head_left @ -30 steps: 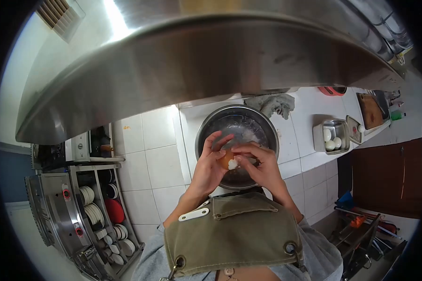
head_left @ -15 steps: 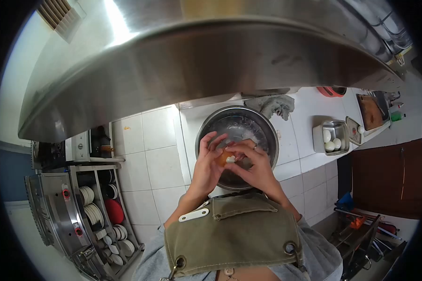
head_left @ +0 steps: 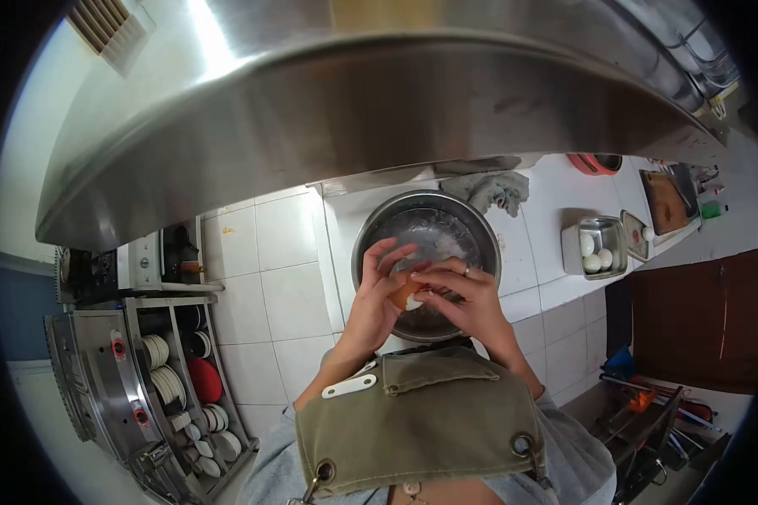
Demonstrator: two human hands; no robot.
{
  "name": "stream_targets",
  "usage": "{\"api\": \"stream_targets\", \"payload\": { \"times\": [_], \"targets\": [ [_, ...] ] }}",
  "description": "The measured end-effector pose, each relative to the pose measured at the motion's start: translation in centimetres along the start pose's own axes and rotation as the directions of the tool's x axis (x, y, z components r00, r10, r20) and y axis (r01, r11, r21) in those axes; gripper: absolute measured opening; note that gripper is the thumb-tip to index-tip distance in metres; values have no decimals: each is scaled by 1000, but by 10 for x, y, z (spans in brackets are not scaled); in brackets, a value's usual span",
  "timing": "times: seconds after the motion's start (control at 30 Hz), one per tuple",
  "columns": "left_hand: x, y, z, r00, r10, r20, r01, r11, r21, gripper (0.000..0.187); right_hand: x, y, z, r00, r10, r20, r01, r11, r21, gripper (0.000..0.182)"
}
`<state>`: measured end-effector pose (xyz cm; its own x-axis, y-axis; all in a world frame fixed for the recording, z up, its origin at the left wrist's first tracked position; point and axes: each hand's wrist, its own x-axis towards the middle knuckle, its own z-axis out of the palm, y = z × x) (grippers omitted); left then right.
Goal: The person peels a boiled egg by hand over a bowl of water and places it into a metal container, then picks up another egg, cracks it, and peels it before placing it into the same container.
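Peeling goes on over the bowl; the white patch on the egg has turned toward the right hand

The left hand (head_left: 370, 295) cups the brown egg (head_left: 403, 293) from its far side, fingers curled round it; the right hand (head_left: 463, 299) pinches at the shell where a bared white spot shows, now lower than a moment ago; both hang just above the steel bowl (head_left: 370, 227) on the tiled desk (head_left: 286, 252); a tray of peeled eggs (head_left: 596, 248) sits well off beyond the right hand; judging by this, most shell remains.
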<state>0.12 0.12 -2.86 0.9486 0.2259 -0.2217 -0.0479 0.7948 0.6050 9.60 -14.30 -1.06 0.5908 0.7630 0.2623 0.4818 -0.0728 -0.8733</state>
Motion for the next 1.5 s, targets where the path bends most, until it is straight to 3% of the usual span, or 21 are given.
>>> {"api": "stream_targets", "payload": {
  "times": [0.07, 0.13, 0.17, 0.23, 0.37, 0.43, 0.57, 0.63, 0.77, 0.83, 0.87, 0.93, 1.1, 1.17, 1.23, 1.5],
  "targets": [
    [0, 0, 1, 1000, 7, 10, -7, 1000, 1, 51, -1, -1, 1, 1000, -25, -13, 25, 999, -24, 29],
    [0, 0, 3, 1000, 8, 13, -8, 1000, 10, 51, -2, -4, 4, 985, -166, -52, 150, 963, -224, 29],
    [-1, 0, 4, 1000, 9, 14, -9, 1000, 10, 51, -3, -6, 6, 984, -167, -53, 151, 963, -225, 29],
    [-1, -1, 6, 1000, 28, 11, -28, 1000, 2, 52, -6, -7, 10, 969, -238, -72, 188, 890, -416, 25],
    [-1, -4, 7, 998, 49, 27, -49, 999, 2, 55, -7, 1, 10, 947, -305, -97, 236, 870, -432, 25],
    [-1, -4, 9, 998, 58, 27, -57, 998, -8, 58, -6, 0, 10, 972, -184, -145, 141, 954, -264, 19],
    [0, -4, 5, 998, 67, 11, -67, 997, -44, 59, -3, 6, 11, 960, -97, -264, 41, 977, -210, 16],
    [0, -5, 3, 998, 60, 10, -60, 996, -71, 56, 0, 3, 6, 966, 131, -225, -146, 988, -51, 14],
    [1, -5, 3, 997, 51, -55, -56, 995, -78, 53, 5, -1, 1, 960, 97, -264, -126, 988, -95, 14],
    [5, -11, -4, 990, 117, -75, -120, 992, -41, 50, 3, 10, 0, 977, -55, -205, 13, 979, -202, 18],
    [6, -12, -5, 991, 116, -73, -119, 992, -40, 50, 0, 9, 1, 977, -55, -207, 12, 979, -203, 18],
    [9, -16, -4, 977, 133, -164, -138, 990, -14, 45, 2, -6, 4, 989, 85, -120, -89, 996, -23, 27],
    [9, -13, 3, 970, 110, -217, -125, 991, -54, 44, 4, -10, 16, 982, 77, -171, -90, 993, -72, 34],
    [9, -13, 2, 966, 88, -244, -116, 988, -104, 46, 3, -2, 17, 976, 212, -55, -202, 969, 144, 33],
    [9, -14, -1, 969, 61, -240, -112, 973, -203, 45, 3, -3, 19, 980, 191, -59, -179, 971, 159, 32],
    [9, -16, -3, 973, 146, -178, -174, 973, -152, 47, 0, -5, 14, 983, 174, -63, -157, 965, 209, 28]
  ]
}}
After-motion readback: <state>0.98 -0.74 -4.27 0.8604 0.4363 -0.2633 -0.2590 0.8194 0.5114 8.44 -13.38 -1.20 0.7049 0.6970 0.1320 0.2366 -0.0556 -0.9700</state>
